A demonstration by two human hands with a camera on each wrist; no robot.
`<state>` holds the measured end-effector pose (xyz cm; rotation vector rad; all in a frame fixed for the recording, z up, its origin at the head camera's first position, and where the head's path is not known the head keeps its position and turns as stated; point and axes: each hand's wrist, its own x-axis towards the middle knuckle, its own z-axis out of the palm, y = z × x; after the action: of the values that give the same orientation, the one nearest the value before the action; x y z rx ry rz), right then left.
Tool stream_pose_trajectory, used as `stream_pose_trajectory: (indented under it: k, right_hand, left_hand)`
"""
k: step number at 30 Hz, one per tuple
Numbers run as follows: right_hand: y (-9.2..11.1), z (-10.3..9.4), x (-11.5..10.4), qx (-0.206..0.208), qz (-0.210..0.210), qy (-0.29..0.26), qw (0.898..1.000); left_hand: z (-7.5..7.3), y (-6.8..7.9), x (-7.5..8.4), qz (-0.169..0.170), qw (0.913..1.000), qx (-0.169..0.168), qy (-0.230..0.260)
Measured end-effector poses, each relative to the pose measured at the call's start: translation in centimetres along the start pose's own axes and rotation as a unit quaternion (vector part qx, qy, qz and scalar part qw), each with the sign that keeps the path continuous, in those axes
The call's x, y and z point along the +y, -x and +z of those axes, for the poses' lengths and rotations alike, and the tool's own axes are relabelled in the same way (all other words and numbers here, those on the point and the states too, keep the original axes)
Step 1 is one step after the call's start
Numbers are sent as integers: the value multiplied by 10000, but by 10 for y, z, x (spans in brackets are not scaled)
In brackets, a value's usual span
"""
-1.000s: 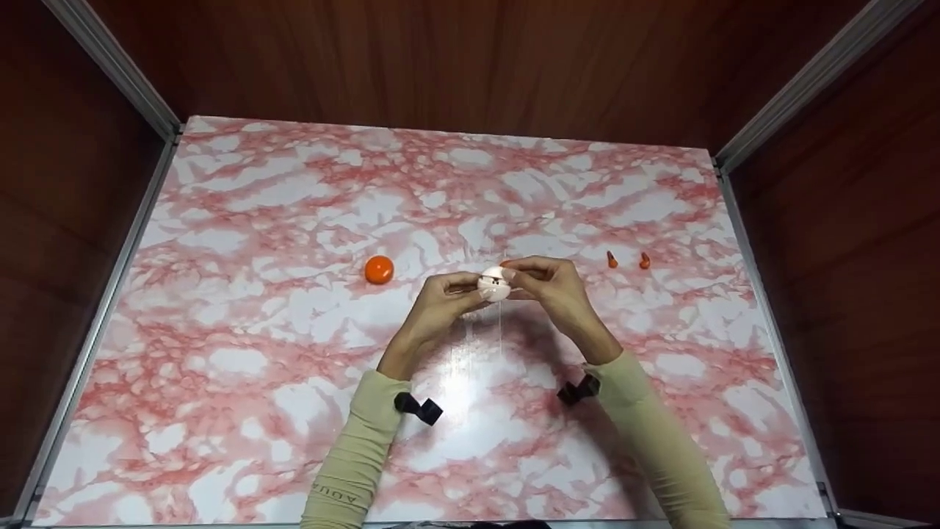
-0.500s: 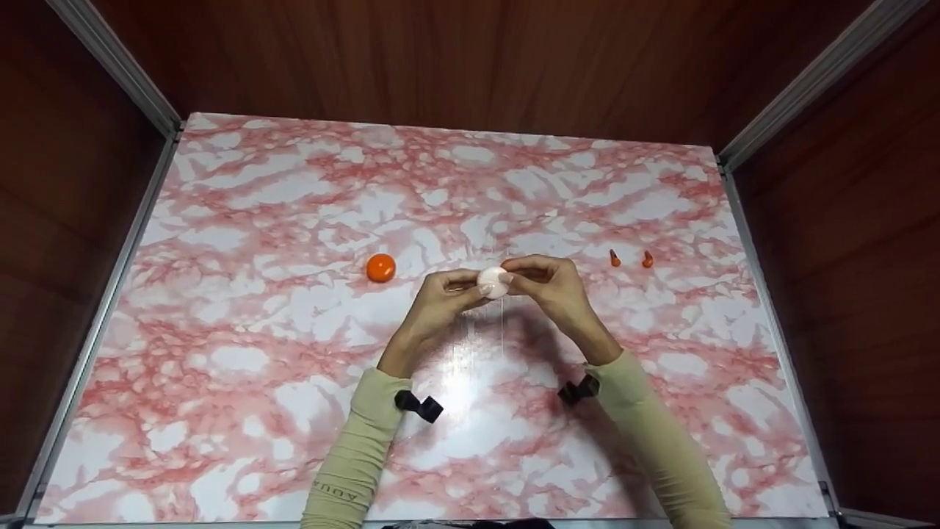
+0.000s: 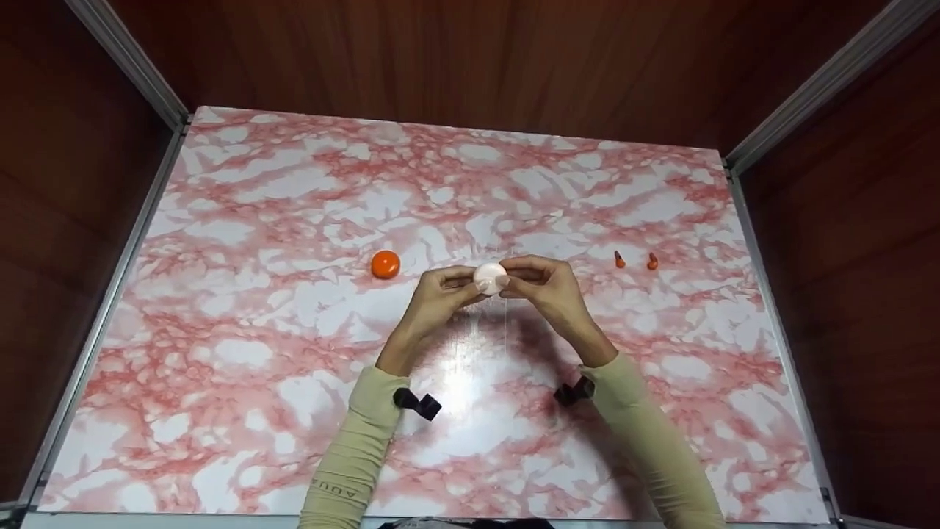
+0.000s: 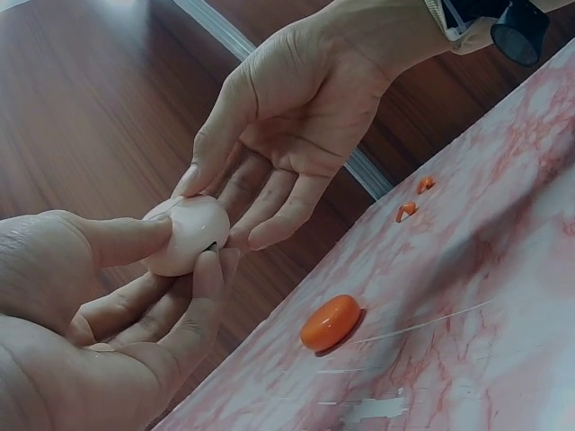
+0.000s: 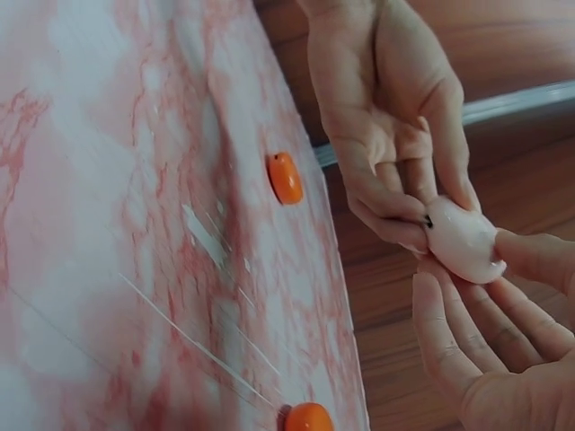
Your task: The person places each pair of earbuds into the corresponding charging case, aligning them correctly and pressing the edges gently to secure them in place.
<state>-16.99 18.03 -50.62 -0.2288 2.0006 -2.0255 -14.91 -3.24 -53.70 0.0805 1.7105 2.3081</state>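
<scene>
Smooth side up now, the white egg-shaped piece (image 3: 487,274) has been turned or pressed over in the fingers since a second ago, when a dark gap and dark marks showed from above; both hands have stayed at about the same spot over the counter (image 3: 242,353).

Leftmost, a glossy orange rounded piece (image 3: 385,264) lies on the counter, beyond and to the left of the left hand (image 3: 433,297). That hand pinches the white piece from its left side, thumb on the near face and fingers behind, closed just to the width of the piece. Its light green sleeve (image 3: 352,448) has dark lettering, and a black wrist camera (image 3: 428,406) sticks out from the cuff.

Between the two hands, the white piece is held up off the counter; the right wrist view shows a small dark mark on it beside the left fingertips.

Its right side is pinched just as narrowly by the right hand (image 3: 551,290), thumb against the surface, fingers curled behind. Another orange rounded piece (image 4: 331,323) lies on the counter beyond the hands, seen in the left wrist view. Well to the right of the right hand, two small orange pegs (image 3: 619,259) lie near each other, apart, narrow ends pointing away from the person.
</scene>
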Motion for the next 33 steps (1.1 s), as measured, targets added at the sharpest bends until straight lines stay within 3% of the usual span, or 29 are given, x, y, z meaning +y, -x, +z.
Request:
stream_pose_trajectory:
  k: [7,12,15,18,22,27,33]
  right_hand:
    - [-1,6,3,143,-53,72,9999]
    - [-4,11,7,240,-49,-60,9997]
    - [-10,16,12,317,5,-120,9994]
    - [-16,22,18,472,67,-154,9987]
    - [-26,30,26,742,161,-115,9971]
    - [-34,37,31,888,208,76,9958]
    - [-44,42,39,952,428,550,9930]
  left_hand:
    - [-1,0,0,69,9997,244,-54]
    - [-1,-2,-3,281,9958,630,-602]
    - [-2,-3,-5,516,9853,987,-1296]
    - [-3,-4,-7,771,9674,1403,-1963]
    - [-6,-6,-10,960,9520,1740,-2327]
    - [-12,-10,-14,877,9431,1960,-2537]
    - [-19,-15,-17,470,9317,2093,-2932]
